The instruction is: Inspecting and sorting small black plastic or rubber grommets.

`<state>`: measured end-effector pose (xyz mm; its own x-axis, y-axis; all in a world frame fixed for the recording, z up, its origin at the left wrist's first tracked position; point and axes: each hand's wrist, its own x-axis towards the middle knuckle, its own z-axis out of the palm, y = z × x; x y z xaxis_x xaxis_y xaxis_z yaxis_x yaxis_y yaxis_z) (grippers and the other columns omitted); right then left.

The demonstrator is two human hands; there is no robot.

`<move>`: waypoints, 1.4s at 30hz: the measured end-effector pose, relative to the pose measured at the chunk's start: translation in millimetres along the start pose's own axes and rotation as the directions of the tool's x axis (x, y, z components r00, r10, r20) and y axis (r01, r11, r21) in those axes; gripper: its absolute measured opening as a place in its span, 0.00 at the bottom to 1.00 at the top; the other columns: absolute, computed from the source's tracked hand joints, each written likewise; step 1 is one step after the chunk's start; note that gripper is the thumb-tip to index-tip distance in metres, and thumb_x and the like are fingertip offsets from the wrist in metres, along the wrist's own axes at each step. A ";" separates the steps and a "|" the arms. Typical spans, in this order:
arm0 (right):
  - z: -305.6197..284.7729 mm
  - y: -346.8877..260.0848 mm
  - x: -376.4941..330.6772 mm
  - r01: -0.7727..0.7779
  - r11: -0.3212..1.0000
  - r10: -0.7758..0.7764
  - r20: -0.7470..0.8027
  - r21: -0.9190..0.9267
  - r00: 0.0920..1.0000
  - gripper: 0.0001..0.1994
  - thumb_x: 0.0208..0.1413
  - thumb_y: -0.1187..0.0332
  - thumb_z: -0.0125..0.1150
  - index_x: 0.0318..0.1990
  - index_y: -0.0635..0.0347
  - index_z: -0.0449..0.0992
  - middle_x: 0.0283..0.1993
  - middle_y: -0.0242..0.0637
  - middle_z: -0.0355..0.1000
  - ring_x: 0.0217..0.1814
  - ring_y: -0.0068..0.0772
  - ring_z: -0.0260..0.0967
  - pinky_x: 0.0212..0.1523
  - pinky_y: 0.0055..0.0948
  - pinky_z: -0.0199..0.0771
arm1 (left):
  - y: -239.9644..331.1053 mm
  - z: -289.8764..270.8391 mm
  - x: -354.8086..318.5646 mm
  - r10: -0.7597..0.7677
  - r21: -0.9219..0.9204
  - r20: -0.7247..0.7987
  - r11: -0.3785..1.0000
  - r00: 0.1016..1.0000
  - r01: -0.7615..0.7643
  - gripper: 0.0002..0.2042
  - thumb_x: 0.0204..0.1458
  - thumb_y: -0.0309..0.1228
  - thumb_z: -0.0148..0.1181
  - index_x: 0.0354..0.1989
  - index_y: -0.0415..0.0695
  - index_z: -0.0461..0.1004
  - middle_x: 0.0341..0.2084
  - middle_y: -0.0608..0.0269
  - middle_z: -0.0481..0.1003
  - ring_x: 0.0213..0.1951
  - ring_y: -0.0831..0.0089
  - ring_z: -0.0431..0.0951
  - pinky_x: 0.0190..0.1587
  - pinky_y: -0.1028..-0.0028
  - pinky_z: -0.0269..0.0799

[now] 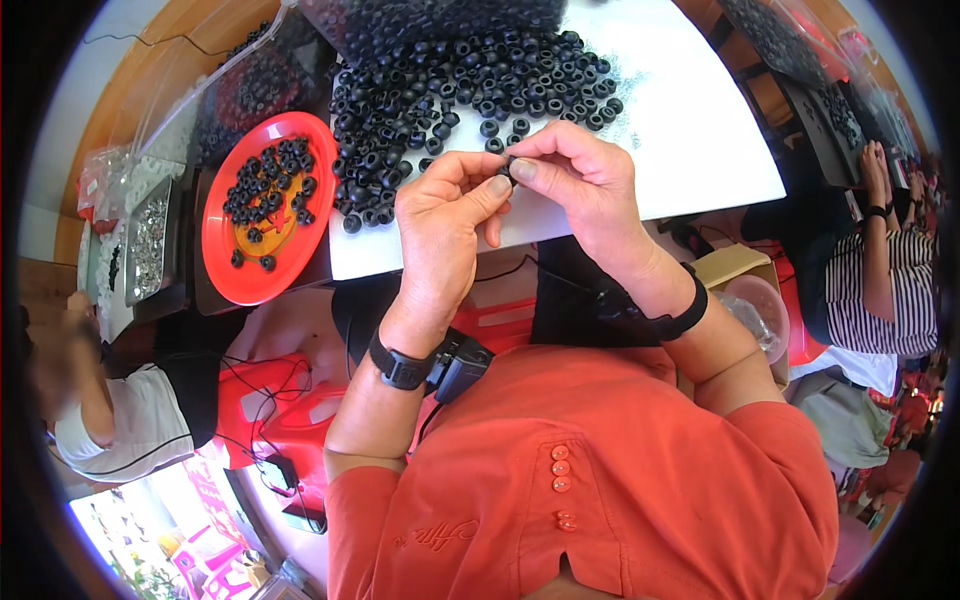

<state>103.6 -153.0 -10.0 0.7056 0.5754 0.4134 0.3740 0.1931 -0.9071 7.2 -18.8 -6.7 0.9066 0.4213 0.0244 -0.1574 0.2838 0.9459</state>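
Note:
My left hand (448, 218) and my right hand (592, 187) meet above the near edge of a white board (700, 170). Between their pinched fingertips is a small black ring-shaped part (508, 172), mostly covered by the fingers. Just beyond my hands a big heap of black ring-shaped parts (470, 85) spreads over the board, each rounded with a hole through it. A few loose ones lie close to my fingertips. Left of the heap, an oval red plate (222, 262) holds more black parts, scattered over its orange and yellow middle.
A clear plastic bag (400, 25) of black parts lies at the far edge. Left of the plate stands a tray (150, 240) of small shiny pieces. People sit on both sides, one in a striped top (890, 290). An open cardboard box (740, 265) stands at my right.

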 end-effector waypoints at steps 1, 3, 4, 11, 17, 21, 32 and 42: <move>0.6 -0.4 -0.8 -0.025 0.999 0.025 -0.007 0.027 1.000 0.03 0.57 0.77 0.65 0.38 0.66 0.78 0.33 0.33 0.77 0.36 0.20 0.73 0.37 0.22 0.73 | -0.2 0.1 -0.2 -0.002 0.005 -0.006 1.000 1.000 0.002 0.08 0.58 0.19 0.61 0.45 0.32 0.78 0.32 0.57 0.79 0.26 0.77 0.75 0.24 0.81 0.66; 0.3 -1.3 -1.2 -0.049 0.997 0.050 -0.016 0.054 0.999 0.03 0.57 0.77 0.65 0.38 0.66 0.78 0.33 0.34 0.77 0.35 0.21 0.73 0.36 0.22 0.73 | -0.6 0.1 -0.5 -0.004 0.012 -0.010 1.000 1.000 0.004 0.08 0.58 0.19 0.61 0.45 0.32 0.78 0.32 0.57 0.79 0.26 0.77 0.75 0.24 0.81 0.66; -1.2 -1.9 -0.3 0.017 0.999 -0.016 0.003 -0.033 1.000 0.03 0.57 0.78 0.64 0.38 0.65 0.78 0.33 0.36 0.76 0.34 0.24 0.74 0.34 0.24 0.73 | -0.7 0.0 -0.6 -0.005 0.021 -0.009 1.000 1.000 0.005 0.08 0.58 0.19 0.61 0.45 0.32 0.78 0.32 0.57 0.79 0.26 0.77 0.75 0.23 0.81 0.66; -18.2 -8.9 13.1 0.375 0.855 -0.317 0.210 -0.359 0.925 0.06 0.51 0.81 0.61 0.36 0.62 0.74 0.32 0.42 0.73 0.31 0.44 0.76 0.29 0.35 0.74 | 0.2 1.8 -0.5 -0.006 0.083 -0.013 0.997 1.000 0.007 0.08 0.57 0.19 0.62 0.44 0.33 0.78 0.31 0.59 0.79 0.24 0.79 0.74 0.23 0.82 0.64; -12.6 -12.3 12.3 0.581 0.494 -0.525 0.311 -0.647 0.792 0.08 0.41 0.79 0.61 0.31 0.60 0.70 0.30 0.40 0.68 0.31 0.45 0.71 0.29 0.40 0.72 | -1.8 7.2 -1.1 0.057 0.177 -0.027 0.983 0.998 -0.052 0.05 0.57 0.20 0.62 0.40 0.35 0.79 0.23 0.67 0.76 0.19 0.86 0.68 0.20 0.84 0.60; -9.4 -6.4 10.9 0.605 0.460 -0.583 0.293 -0.649 0.758 0.09 0.39 0.78 0.60 0.31 0.59 0.69 0.29 0.40 0.67 0.31 0.46 0.69 0.30 0.41 0.71 | -2.0 7.6 -2.3 0.050 0.184 -0.028 0.982 0.998 -0.044 0.05 0.56 0.19 0.62 0.40 0.35 0.79 0.23 0.68 0.76 0.19 0.86 0.68 0.20 0.84 0.60; -10.2 -6.6 4.8 0.488 0.747 -0.426 0.240 -0.451 0.873 0.12 0.40 0.78 0.62 0.34 0.60 0.67 0.29 0.41 0.68 0.31 0.47 0.70 0.29 0.43 0.69 | 5.2 3.3 -0.6 -0.019 -0.023 -0.012 1.000 1.000 0.019 0.06 0.56 0.18 0.62 0.41 0.33 0.79 0.27 0.64 0.78 0.25 0.80 0.74 0.26 0.81 0.69; 9.2 1.9 3.4 0.420 0.672 -0.490 0.059 -0.610 0.870 0.14 0.39 0.75 0.65 0.32 0.59 0.65 0.23 0.41 0.67 0.22 0.47 0.70 0.23 0.41 0.68 | 11.4 11.9 -2.2 0.038 0.066 -0.062 0.997 0.997 -0.034 0.05 0.58 0.18 0.60 0.39 0.33 0.80 0.30 0.61 0.80 0.28 0.78 0.77 0.32 0.80 0.73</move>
<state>101.2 -143.4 -11.0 0.3946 0.4526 0.7996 0.9149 -0.1133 -0.3874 8.1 -26.8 7.9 0.8741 0.4841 0.0400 -0.1616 0.2122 0.9638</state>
